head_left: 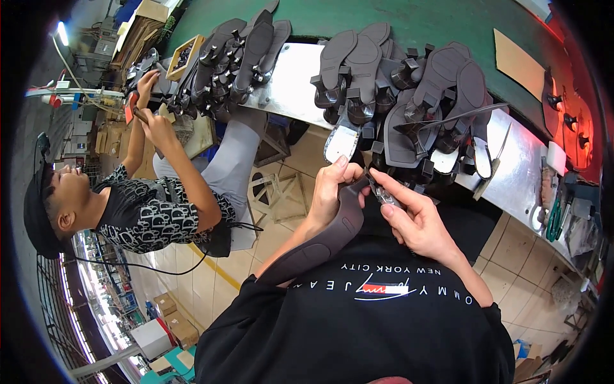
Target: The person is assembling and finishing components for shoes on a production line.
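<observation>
Close in front of my chest, a dark brown high-heeled shoe [335, 237] lies with its sole turned up and its toe toward my left forearm. My left hand [337, 185] is closed around the narrow heel end of its sole. My right hand [412, 217] is also closed, thumb and fingers pinching a dark, shiny piece [382, 191] at that end; it looks like the heel under clear plastic, though the fingers cover part of it. Just beyond my hands, a pile of similar heeled shoes [441, 80] lies on the bench, several with white insole parts [342, 144] showing.
The metal-edged bench [297, 73] has a green top [435, 19]. Another shoe pile [252, 54] lies at left, near a seated co-worker [147, 198] holding a tool with an orange part [130, 107]. Green-handled scissors [554, 219] and a red-lit box [579, 115] are at right.
</observation>
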Tool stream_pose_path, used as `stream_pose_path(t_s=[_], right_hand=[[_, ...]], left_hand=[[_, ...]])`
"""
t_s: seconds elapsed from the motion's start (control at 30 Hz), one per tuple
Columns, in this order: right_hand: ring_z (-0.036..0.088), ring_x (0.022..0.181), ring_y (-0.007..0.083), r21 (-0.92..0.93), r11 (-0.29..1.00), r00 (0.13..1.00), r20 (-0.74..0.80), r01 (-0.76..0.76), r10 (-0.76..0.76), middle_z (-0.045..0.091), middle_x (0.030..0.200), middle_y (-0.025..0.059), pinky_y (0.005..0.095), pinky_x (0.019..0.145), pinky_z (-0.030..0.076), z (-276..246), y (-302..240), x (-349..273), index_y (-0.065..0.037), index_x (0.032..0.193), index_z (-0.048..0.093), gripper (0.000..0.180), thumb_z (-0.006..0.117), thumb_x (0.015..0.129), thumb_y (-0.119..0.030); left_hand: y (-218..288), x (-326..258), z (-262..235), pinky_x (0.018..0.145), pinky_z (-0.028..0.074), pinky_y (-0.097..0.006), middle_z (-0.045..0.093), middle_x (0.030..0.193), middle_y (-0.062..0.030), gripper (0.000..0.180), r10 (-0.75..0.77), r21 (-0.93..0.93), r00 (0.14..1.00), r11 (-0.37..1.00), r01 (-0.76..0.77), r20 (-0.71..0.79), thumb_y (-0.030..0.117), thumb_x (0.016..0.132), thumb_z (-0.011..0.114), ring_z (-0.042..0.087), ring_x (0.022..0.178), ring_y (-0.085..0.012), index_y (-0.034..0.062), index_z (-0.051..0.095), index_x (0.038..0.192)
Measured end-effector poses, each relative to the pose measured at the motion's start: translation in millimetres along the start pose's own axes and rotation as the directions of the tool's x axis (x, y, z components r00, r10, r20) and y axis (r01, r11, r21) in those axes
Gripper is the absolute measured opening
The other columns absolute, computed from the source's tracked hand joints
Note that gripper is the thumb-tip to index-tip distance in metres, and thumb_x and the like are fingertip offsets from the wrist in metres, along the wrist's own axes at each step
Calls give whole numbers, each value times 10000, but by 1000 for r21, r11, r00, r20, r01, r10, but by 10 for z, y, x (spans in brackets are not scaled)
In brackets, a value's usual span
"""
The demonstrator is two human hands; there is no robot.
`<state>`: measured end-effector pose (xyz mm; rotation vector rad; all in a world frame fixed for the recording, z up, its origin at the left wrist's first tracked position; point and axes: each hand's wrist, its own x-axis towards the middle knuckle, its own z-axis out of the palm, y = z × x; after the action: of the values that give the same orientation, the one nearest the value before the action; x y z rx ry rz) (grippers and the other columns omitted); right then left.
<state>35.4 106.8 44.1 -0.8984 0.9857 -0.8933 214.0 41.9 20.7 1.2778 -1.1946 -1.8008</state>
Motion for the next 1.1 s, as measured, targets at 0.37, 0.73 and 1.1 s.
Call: stream_pose_path(t_s=[0.37,0.73,1.1], right_hand=[[499,815,33,-16,1000,1000,14,9,-9,635,1079,-3,210,732,435,-40,56,-23,-83,1377,474,469,540,915,-50],[553,566,191,-809,489,844,15,325,-535,506,694,55,307,530,473,-11,15,36,-189,1277,595,497,677,796,-93],[528,539,173,-870,77,562,245,488,-790,502,688,46,287,465,431,-365,-267,35,-138,1184,658,519,737,677,-61]], left_hand=[[-43,-48,-55,462,367,-242,540,548,-72,626,-148,-87,983,984,158,112,528,909,353,514,481,-131,-15,586,705],[-20,-46,-5,541,444,-258,611,662,-93,486,-178,-233,981,953,192,78,470,891,409,580,564,-184,22,598,887],[982,315,31,560,458,-259,624,726,-71,325,-415,136,748,903,407,518,344,894,555,591,614,-147,34,620,817]])
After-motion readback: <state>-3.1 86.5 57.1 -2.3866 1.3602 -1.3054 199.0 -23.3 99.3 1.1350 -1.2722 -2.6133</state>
